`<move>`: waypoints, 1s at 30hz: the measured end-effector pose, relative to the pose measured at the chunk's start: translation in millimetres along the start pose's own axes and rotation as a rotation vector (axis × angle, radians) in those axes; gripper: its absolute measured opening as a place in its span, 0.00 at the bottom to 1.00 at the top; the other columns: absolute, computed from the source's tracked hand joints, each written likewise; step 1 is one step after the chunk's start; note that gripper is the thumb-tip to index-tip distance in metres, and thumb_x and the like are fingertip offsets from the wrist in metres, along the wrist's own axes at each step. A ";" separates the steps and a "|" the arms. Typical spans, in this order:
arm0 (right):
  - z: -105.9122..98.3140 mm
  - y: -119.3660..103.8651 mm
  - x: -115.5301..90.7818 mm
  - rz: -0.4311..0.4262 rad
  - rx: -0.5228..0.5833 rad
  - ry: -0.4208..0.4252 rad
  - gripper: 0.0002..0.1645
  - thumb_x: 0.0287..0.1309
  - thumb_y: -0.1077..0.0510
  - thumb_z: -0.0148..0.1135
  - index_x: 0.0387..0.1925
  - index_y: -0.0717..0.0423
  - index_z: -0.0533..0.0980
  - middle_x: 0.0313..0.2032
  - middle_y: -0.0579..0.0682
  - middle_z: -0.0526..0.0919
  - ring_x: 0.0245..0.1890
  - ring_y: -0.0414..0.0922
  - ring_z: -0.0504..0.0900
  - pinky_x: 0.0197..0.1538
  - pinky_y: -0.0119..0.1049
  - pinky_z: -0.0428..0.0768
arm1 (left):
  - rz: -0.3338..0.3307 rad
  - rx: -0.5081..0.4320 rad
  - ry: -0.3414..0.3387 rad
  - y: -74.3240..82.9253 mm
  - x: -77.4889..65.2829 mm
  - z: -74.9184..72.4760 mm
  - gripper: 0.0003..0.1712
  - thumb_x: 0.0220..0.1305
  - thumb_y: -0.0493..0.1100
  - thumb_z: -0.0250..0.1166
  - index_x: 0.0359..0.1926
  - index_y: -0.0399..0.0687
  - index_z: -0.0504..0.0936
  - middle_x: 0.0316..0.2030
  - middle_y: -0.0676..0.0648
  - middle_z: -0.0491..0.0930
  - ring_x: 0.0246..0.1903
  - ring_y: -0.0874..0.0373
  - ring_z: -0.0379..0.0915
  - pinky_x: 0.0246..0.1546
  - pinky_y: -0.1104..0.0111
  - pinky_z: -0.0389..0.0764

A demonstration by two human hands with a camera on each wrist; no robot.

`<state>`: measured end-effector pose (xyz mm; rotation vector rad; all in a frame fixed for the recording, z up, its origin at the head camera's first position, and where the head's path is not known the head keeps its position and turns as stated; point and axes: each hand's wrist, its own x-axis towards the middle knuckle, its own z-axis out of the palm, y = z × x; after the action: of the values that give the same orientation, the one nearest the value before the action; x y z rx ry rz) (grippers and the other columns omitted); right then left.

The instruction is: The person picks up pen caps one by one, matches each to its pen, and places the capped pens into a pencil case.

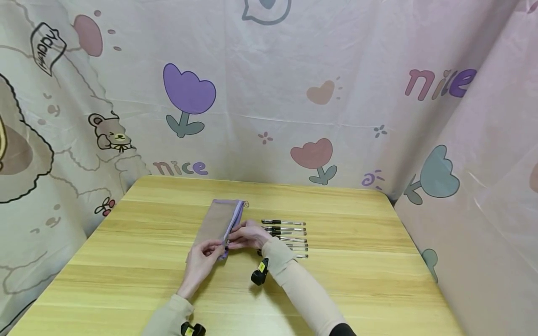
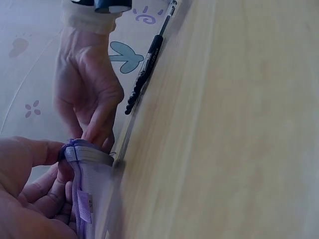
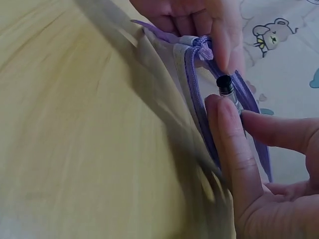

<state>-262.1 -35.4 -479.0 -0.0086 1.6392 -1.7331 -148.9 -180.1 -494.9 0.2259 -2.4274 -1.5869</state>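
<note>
Right hand (image 1: 250, 234) pinches pen (image 3: 226, 86) between parted zip edges (image 3: 191, 82) of pouch (image 1: 214, 221); pen's long axis roughly along them, black end toward left hand (image 1: 199, 262), which pinches pouch's near end.

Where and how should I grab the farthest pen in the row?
Probably pinch the farthest pen mid-barrel from straight above, closing across its narrow width. It lies flat and crosswise on the table, uncovered, with a small gap between it and the next pen, so there should be room on both sides.
</note>
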 end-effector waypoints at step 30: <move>-37.1 22.4 -45.5 -0.306 -0.108 -0.177 0.25 0.66 0.69 0.58 0.62 0.76 0.69 0.55 0.72 0.81 0.50 0.51 0.88 0.58 0.40 0.83 | -0.033 -0.009 0.014 1.4 -1.0 3.9 0.12 0.62 0.36 0.70 0.45 0.34 0.86 0.34 0.41 0.87 0.27 0.73 0.73 0.31 0.80 0.75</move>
<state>-235.6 21.3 -484.0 -0.4733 1.6618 -1.8046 -149.0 -175.8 -495.3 0.2763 -2.4180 -1.6043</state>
